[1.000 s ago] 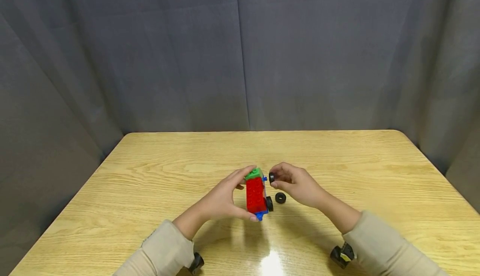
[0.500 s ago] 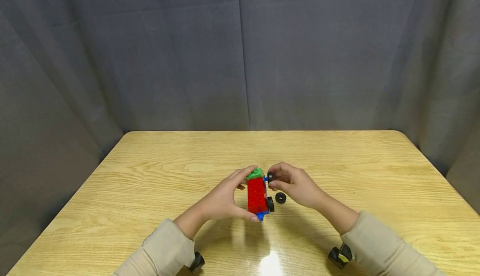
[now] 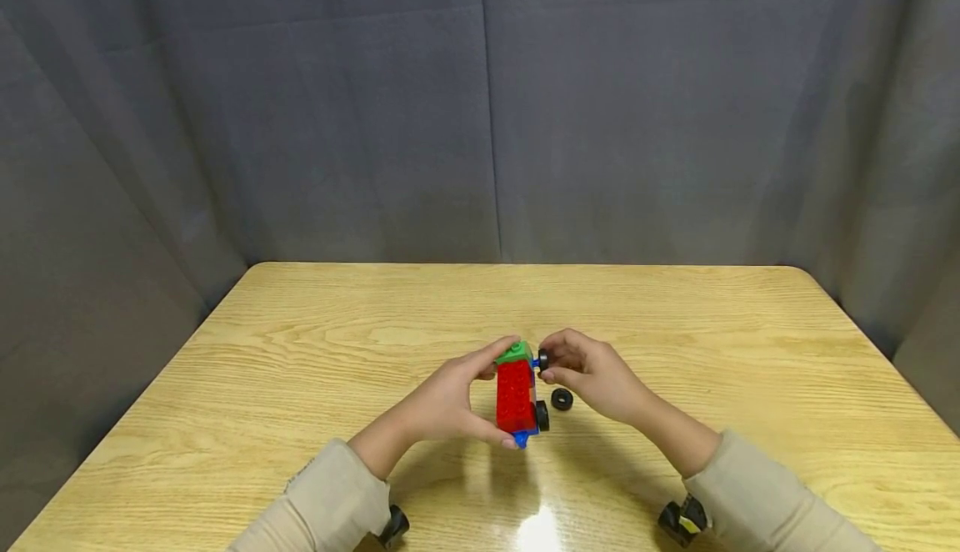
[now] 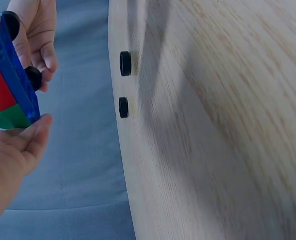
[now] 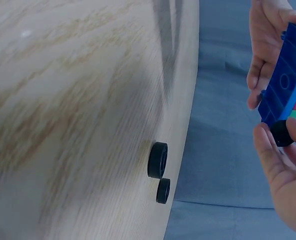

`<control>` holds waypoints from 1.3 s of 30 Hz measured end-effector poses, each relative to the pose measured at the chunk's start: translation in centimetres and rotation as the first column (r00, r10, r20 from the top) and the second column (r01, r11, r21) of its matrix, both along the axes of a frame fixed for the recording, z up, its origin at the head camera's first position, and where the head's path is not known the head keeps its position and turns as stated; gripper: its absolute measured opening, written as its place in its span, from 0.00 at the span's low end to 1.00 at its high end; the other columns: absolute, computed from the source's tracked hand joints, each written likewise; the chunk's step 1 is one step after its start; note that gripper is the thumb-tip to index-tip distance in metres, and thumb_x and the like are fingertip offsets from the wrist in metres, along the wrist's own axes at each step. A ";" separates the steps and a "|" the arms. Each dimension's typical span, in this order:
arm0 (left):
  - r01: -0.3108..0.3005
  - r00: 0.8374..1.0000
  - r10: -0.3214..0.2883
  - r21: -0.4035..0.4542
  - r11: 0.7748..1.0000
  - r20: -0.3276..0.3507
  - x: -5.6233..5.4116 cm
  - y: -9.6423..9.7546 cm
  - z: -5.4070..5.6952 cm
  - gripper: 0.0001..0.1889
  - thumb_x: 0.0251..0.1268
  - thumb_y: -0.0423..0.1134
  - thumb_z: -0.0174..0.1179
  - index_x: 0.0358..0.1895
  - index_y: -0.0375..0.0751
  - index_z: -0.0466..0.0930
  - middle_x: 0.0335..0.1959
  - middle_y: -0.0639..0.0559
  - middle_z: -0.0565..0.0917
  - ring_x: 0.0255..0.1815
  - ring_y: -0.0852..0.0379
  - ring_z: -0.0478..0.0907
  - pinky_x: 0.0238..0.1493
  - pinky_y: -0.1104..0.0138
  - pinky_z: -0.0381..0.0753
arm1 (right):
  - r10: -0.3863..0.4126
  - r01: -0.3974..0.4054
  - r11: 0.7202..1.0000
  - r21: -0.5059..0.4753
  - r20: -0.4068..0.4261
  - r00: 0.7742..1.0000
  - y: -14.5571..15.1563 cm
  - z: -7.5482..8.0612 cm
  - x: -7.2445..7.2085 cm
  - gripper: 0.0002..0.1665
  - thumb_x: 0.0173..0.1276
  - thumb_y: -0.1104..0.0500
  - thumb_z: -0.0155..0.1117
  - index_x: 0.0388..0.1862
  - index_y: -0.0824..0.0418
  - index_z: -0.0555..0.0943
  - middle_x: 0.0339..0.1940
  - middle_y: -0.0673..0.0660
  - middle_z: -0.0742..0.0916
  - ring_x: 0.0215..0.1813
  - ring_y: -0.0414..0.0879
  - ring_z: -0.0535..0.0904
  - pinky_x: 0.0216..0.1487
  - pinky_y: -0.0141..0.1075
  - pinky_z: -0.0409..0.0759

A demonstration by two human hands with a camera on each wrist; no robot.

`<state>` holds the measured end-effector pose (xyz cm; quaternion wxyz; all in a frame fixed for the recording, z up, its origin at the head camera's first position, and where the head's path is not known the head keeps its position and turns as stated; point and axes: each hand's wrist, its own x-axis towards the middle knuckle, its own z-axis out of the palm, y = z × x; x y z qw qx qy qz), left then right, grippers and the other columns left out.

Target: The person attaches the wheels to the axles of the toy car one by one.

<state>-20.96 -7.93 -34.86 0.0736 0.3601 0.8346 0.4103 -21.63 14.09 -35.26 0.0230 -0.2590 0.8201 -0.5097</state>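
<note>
My left hand grips a toy car end to end, thumb at its near end and fingers at the far end. The car is built of red and green blocks on a blue base, and it is held up off the table. Between fingers and thumb my right hand pinches a small black wheel, right at the blue axle on the car's far right. Another black wheel sits on the near right axle. The car's left side is hidden in the head view.
On the wooden table lies a loose black wheel, flat, just right of the car. Both wrist views show a second loose wheel near it. Grey curtains hang behind and beside the table.
A second ago the pinched wheel stood apart from the axle; my right hand has brought it left onto the axle end. The left hand and car have shifted slightly right.
</note>
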 end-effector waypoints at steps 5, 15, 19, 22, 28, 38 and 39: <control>0.028 0.999 -0.028 0.026 0.999 -0.022 -0.1 0.1 0.0 0.54 0.29 0.51 0.71 0.66 0.57 0.47 0.62 0.60 0.59 0.57 0.59 0.61 0.54 0.61 0.65 | -0.024 0.024 0.999 -0.027 -0.002 1.000 -0.1 0.1 0.1 0.16 0.57 0.67 0.57 0.45 0.70 0.70 0.38 0.62 0.79 0.39 0.49 0.78 0.38 0.42 0.77; 0.007 1.000 -0.007 0.028 1.000 -0.021 0.2 0.6 -0.4 0.55 0.28 0.49 0.72 0.66 0.57 0.47 0.62 0.59 0.59 0.59 0.56 0.60 0.55 0.60 0.62 | -0.111 0.111 0.993 -0.031 -0.016 0.994 -0.5 0.1 0.6 0.14 0.55 0.69 0.59 0.41 0.71 0.72 0.37 0.61 0.80 0.40 0.51 0.78 0.36 0.34 0.77; -0.005 1.000 0.005 0.022 1.000 -0.003 0.2 0.8 -0.4 0.55 0.28 0.48 0.73 0.66 0.56 0.47 0.61 0.58 0.61 0.56 0.53 0.63 0.54 0.57 0.63 | -0.140 0.140 0.990 -0.012 -0.041 0.989 -0.6 -0.1 0.6 0.13 0.54 0.70 0.59 0.40 0.71 0.73 0.36 0.60 0.80 0.38 0.50 0.79 0.36 0.34 0.77; -0.011 1.000 0.012 0.026 1.000 -0.008 0.1 0.8 -0.2 0.55 0.28 0.45 0.73 0.66 0.55 0.48 0.58 0.58 0.65 0.54 0.54 0.66 0.54 0.57 0.63 | -0.149 0.148 0.989 -0.031 -0.054 0.987 -0.7 -0.2 0.3 0.12 0.54 0.71 0.59 0.39 0.72 0.74 0.35 0.61 0.81 0.36 0.49 0.79 0.36 0.37 0.77; -0.009 1.000 0.009 0.034 0.999 -0.006 -0.2 0.8 0.2 0.54 0.27 0.44 0.74 0.65 0.54 0.50 0.55 0.58 0.69 0.52 0.55 0.69 0.54 0.57 0.63 | -0.151 0.147 0.987 -0.059 -0.063 0.987 -0.9 -0.2 0.1 0.12 0.54 0.72 0.58 0.39 0.74 0.74 0.35 0.64 0.81 0.34 0.48 0.80 0.36 0.39 0.77; 0.002 1.000 -0.001 0.054 0.999 -0.010 -0.3 1.0 0.6 0.55 0.25 0.40 0.75 0.65 0.50 0.51 0.54 0.56 0.70 0.51 0.53 0.69 0.55 0.57 0.62 | -0.155 0.150 0.987 -0.048 -0.108 0.982 -0.8 0.2 -0.1 0.11 0.53 0.73 0.59 0.37 0.74 0.75 0.33 0.64 0.82 0.32 0.48 0.80 0.33 0.36 0.78; 0.001 1.000 0.000 0.056 0.998 -0.015 -0.3 1.1 0.6 0.55 0.24 0.40 0.75 0.65 0.50 0.52 0.53 0.56 0.71 0.50 0.54 0.70 0.55 0.58 0.63 | -0.154 0.150 0.988 -0.044 -0.108 0.982 -0.8 0.2 -0.1 0.11 0.53 0.73 0.59 0.37 0.74 0.75 0.32 0.64 0.82 0.32 0.47 0.80 0.33 0.36 0.78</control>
